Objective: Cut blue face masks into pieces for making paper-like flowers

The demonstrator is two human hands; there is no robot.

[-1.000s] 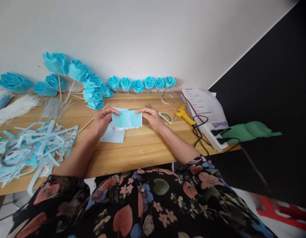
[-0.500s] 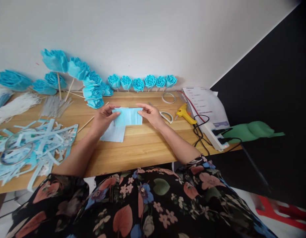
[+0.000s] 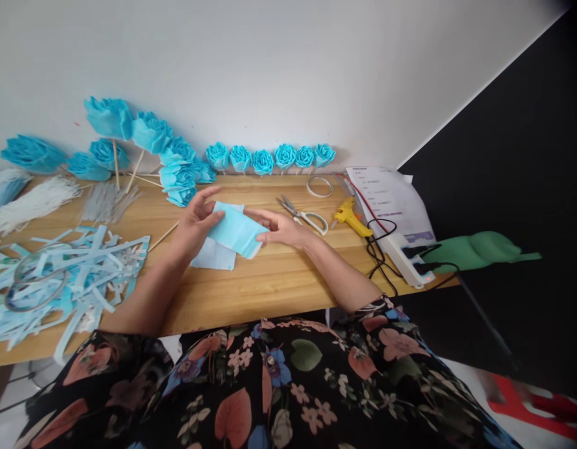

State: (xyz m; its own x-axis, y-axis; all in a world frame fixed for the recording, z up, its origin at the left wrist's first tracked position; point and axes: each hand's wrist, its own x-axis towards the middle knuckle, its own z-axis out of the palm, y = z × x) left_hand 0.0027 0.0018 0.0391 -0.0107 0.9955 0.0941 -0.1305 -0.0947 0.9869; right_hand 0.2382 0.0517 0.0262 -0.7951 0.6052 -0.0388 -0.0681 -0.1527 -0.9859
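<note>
From my remote seat I see the floral-print lap nearest the camera, then the wooden table, its pale grain bare along the front edge; above it the blue sheet has changed since the earlier picture: it was stretched flat and level between both hands, and now it tilts, its right corner dipping toward the table; my left hand pinches its upper left edge between thumb and fingers, the other fingers spread loose; my right hand has let its pinch go and lies half open, fingers extended under or against the sheet's right end, though whether it grips I cannot tell; the sheet looks like thin, soft, pleated fabric, rectangular; beneath it a second pale blue sheet lies flat on the wood; to the left a tangle of cut blue strips sprawls; to the right, scissors with white handles, now uncovered, then a yellow glue gun, black cables and a white power strip; further back a tape ring, white elastic cords, and against the wall a row of blue folded roses on sticks
</note>
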